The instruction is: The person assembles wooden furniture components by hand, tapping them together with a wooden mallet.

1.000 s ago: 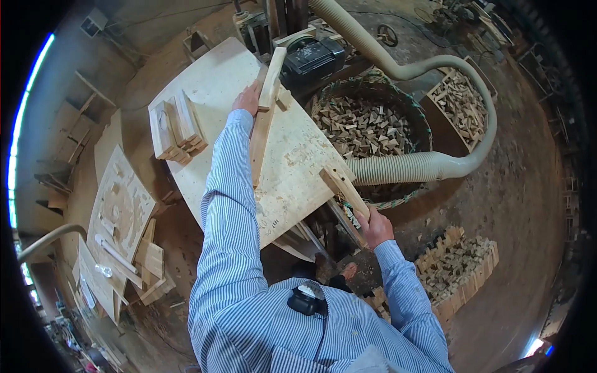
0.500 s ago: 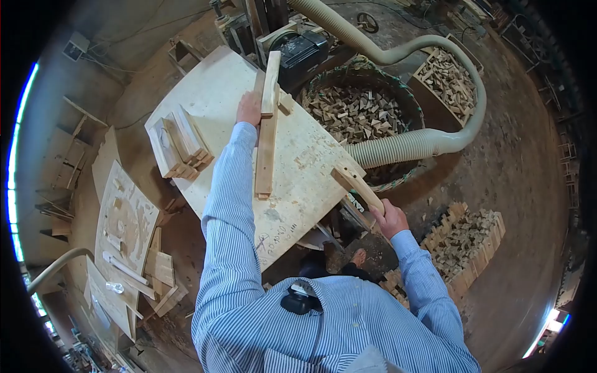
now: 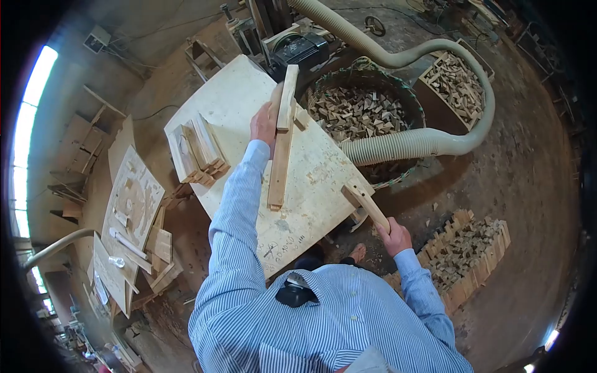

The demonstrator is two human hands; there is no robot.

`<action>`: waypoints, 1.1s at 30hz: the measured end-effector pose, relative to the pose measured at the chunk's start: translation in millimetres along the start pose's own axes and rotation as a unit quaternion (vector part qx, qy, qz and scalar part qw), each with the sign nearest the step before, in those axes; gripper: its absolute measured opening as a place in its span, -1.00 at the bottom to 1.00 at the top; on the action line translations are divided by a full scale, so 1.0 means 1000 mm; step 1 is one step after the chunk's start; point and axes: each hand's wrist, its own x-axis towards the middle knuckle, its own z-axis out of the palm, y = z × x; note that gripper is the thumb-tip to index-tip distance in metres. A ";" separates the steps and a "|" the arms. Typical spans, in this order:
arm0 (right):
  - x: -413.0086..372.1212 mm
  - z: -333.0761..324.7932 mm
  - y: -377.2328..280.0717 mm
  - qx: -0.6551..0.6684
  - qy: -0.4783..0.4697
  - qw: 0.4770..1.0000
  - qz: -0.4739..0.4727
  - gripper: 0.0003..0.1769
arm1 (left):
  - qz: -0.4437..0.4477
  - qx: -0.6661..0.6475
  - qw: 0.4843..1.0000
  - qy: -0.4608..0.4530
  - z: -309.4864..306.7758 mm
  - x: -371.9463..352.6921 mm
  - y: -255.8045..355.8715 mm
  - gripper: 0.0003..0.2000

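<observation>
My left hand [image 3: 263, 126] is closed at the left edge of a long brown wooden board [image 3: 280, 177] on the pale worktable [image 3: 245, 87]. Some of its fingers are hidden beside a lighter wooden block [image 3: 287, 99] lying lengthwise over the board. At the table's near right corner, my right hand [image 3: 396, 237] grips one end of a wooden piece [image 3: 371, 208]. Dark holes show at that piece's far end, which lies over the table corner. Left of my left hand, several wooden pieces [image 3: 198, 151] are stacked on the tabletop.
Beyond the table sits a dark motor [image 3: 298, 53]. A ribbed hose [image 3: 398, 148] crosses a large basket [image 3: 323, 87] of wood offcuts. More offcuts fill a box [image 3: 457, 87] and a wood-walled pile [image 3: 460, 255] on the right. Boards [image 3: 130, 199] stand at left.
The view has shifted, so the table and surroundings appear lower and further right. Both hands keep nearly the same places against the wood and table.
</observation>
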 end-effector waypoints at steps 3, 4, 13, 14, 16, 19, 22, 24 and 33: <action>-0.003 -0.002 -0.004 0.002 0.010 1.000 -0.003 -0.54 | -0.121 0.124 0.983 0.057 -0.006 -0.017 -0.002 -0.64; -0.004 -0.003 -0.005 -0.012 0.001 1.000 0.009 -0.55 | -0.125 0.127 0.983 0.052 -0.004 -0.022 -0.001 -0.64; 0.002 -0.005 -0.004 -0.040 -0.019 0.999 0.016 -0.50 | -0.177 0.088 0.980 0.029 0.037 0.007 -0.029 -0.64; 0.001 -0.004 -0.002 -0.039 -0.031 0.998 0.026 -0.46 | -0.180 0.090 0.979 0.031 0.040 0.013 -0.033 -0.64; 0.000 -0.003 -0.001 -0.036 -0.032 0.999 0.021 -0.47 | -0.179 0.056 0.982 0.020 0.046 0.024 -0.040 -0.63; 0.001 -0.001 0.002 -0.029 -0.032 0.999 0.019 -0.48 | -0.212 0.014 0.977 -0.003 0.043 0.031 -0.032 -0.63; 0.003 0.007 0.008 -0.031 -0.032 0.999 0.018 -0.49 | -0.220 -0.001 0.975 -0.006 0.043 0.030 -0.034 -0.65; 0.003 0.010 0.009 -0.037 -0.031 0.999 0.015 -0.50 | -0.218 0.031 0.976 -0.003 0.040 0.031 -0.022 -0.66; 0.011 0.027 0.024 -0.037 -0.017 0.999 -0.007 -0.54 | -0.232 -0.019 0.972 0.010 0.037 0.036 -0.011 -0.67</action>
